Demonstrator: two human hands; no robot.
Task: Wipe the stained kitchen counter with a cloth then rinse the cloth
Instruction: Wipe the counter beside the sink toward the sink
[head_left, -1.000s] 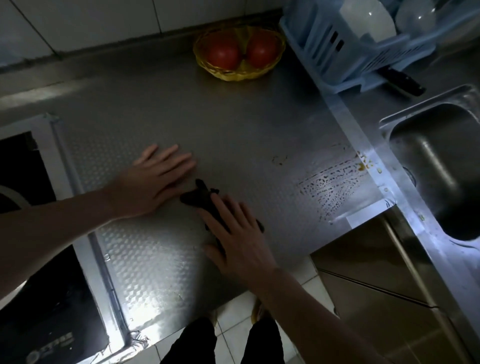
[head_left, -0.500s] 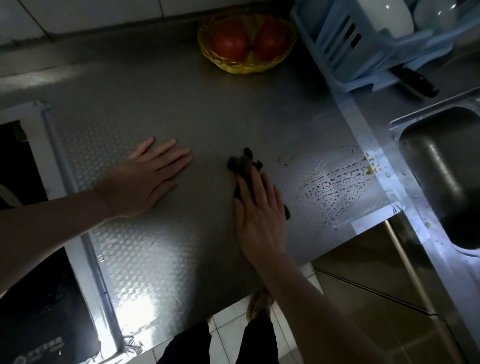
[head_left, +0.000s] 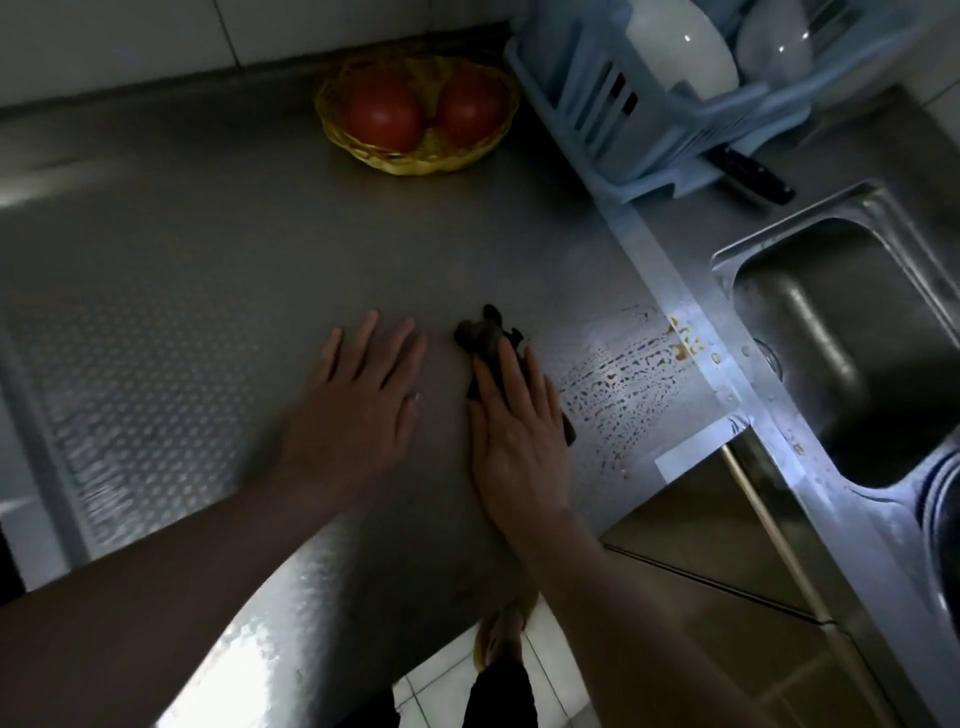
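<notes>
A dark cloth (head_left: 483, 335) lies bunched on the steel counter (head_left: 260, 260). My right hand (head_left: 514, 431) presses flat on it, fingers pointing away from me, with most of the cloth hidden under the palm. My left hand (head_left: 358, 400) rests flat on the counter just left of it, fingers spread, holding nothing. A wet smeared patch (head_left: 618, 379) lies right of the cloth, and a small orange stain (head_left: 685, 343) sits at the counter's right edge. The steel sink (head_left: 857, 332) is further to the right.
A yellow basket (head_left: 415, 161) with two tomatoes stands at the back. A blue dish rack (head_left: 649, 104) with white dishes sits at the back right, a black knife handle (head_left: 753, 174) beside it. A raised metal strip (head_left: 670, 291) separates counter from sink. Cabinet doors below right.
My right hand has slid the cloth away from me and to the right, toward the wet patch. The camera has shifted, so my left hand appears nearer the cloth.
</notes>
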